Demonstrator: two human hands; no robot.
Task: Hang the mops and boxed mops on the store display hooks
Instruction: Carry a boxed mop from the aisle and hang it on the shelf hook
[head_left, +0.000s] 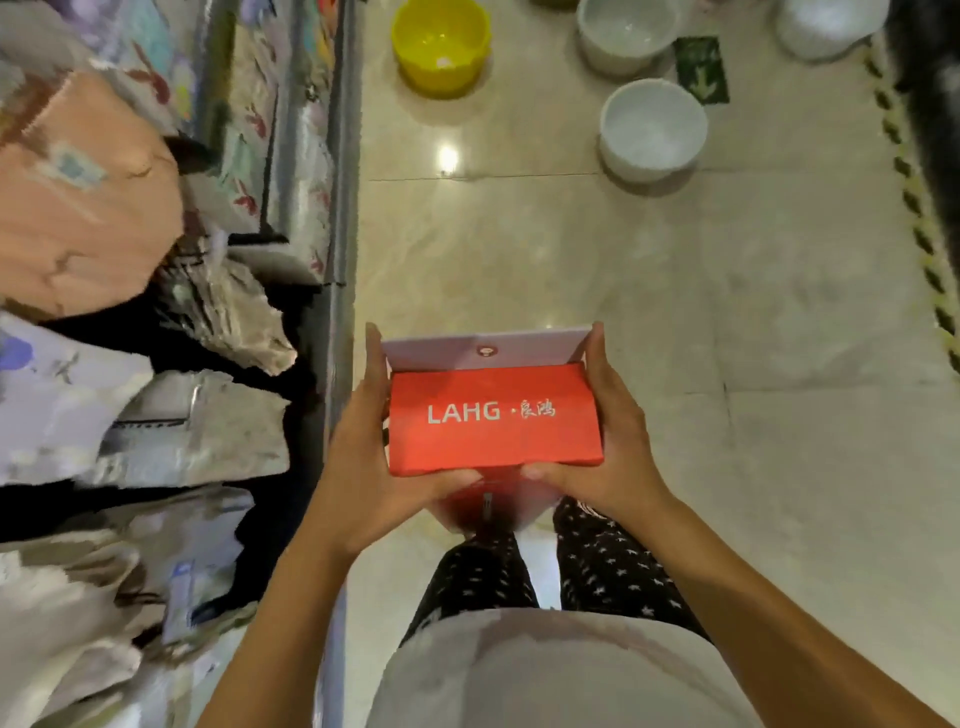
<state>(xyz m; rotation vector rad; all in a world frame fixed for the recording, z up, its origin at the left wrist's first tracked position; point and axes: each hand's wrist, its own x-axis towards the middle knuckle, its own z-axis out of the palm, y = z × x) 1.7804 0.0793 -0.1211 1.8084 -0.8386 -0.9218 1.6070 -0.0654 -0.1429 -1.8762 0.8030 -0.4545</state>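
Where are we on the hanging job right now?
Done: nothing hung shows here; no hooks are in view. In hand: the left hand and right hand grip one red box, its white tab with the hole raised. Left: hang this box; other mops are out of view.

This looks like a shop aisle. Along the left runs a metal-edged shelf (340, 156) piled with wrapped, printed textiles (88, 208). Farther off, a yellow basin (441, 47) and white basins (652, 130) stand on the polished tile floor (571, 260).
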